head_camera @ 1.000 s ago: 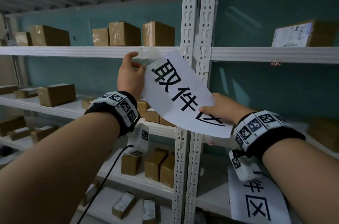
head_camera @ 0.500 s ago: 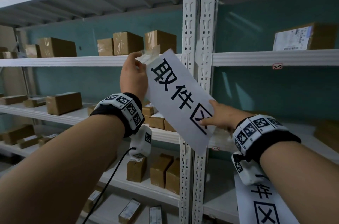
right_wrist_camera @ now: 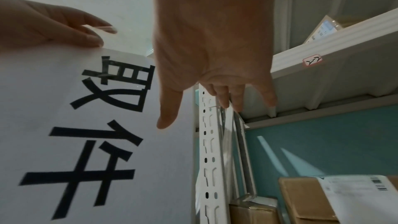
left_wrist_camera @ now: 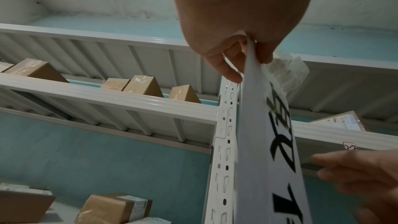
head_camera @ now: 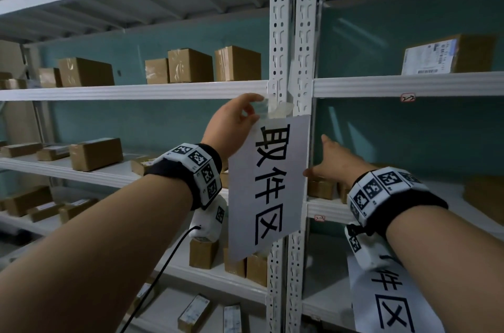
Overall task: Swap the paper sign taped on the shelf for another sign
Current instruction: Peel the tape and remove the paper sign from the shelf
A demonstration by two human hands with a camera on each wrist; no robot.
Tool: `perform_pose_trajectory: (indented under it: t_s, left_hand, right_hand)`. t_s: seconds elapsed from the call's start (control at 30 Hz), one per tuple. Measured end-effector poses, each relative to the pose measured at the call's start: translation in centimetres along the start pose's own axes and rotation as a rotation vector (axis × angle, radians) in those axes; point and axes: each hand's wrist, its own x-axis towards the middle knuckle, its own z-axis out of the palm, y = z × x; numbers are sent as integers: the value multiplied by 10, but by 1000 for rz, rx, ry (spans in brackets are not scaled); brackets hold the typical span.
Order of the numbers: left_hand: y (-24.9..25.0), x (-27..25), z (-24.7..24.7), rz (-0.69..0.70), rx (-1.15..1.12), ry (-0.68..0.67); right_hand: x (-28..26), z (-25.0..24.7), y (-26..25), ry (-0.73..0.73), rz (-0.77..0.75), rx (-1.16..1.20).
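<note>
The left hand (head_camera: 231,125) pinches the sign (head_camera: 268,185) at its eleven o'clock corner, against the shelf posts (head_camera: 305,32); the right hand (head_camera: 336,165), fingers spread and holding nothing, touches its three o'clock edge. The crumpled tape (head_camera: 281,110) could stick crooked or let the sheet slip. Cardboard boxes (head_camera: 191,65) sit on the shelves at twelve o'clock.

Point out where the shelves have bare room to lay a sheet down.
Free: the top right shelf left of the labelled box, and the board below it right of the second sign. Crowded: the left bays, lined with cardboard boxes.
</note>
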Motion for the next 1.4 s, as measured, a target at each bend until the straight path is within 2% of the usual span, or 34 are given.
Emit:
perform_pose_trajectory:
  t_s: [0.13,0.3,0.47,0.6,0.73,0.8,0.97,1.03,1.4]
  left_hand:
    - [10,1,0,10,-27,-8]
    - [21,1,2,-44,-131,73]
    - [30,0,9,-124,-276,124]
    - [37,-4,20,-159,-364,101]
    - [41,-3,31,-166,-371,83]
    - [38,0,37,-183,-375,82]
    - [22,4,61,-264,-336,-22]
    - [19,6,72,-285,-349,-73]
    - [15,40,160,-209,-341,-259]
  right_hand:
    - [-7,-8,14,-59,3,58]
    - [-16,-20,33,-94,-12,117]
    - [-20,-27,56,-1,-29,251]
    - [-18,-29,71,2,40,364]
    - [-14,-25,79,-95,11,587]
    - [-12,-23,84,-69,-11,647]
    - [-4,-25,99,76,15,598]
    - [4,-27,107,74,52,620]
    - [50,-30,156,161,259,431]
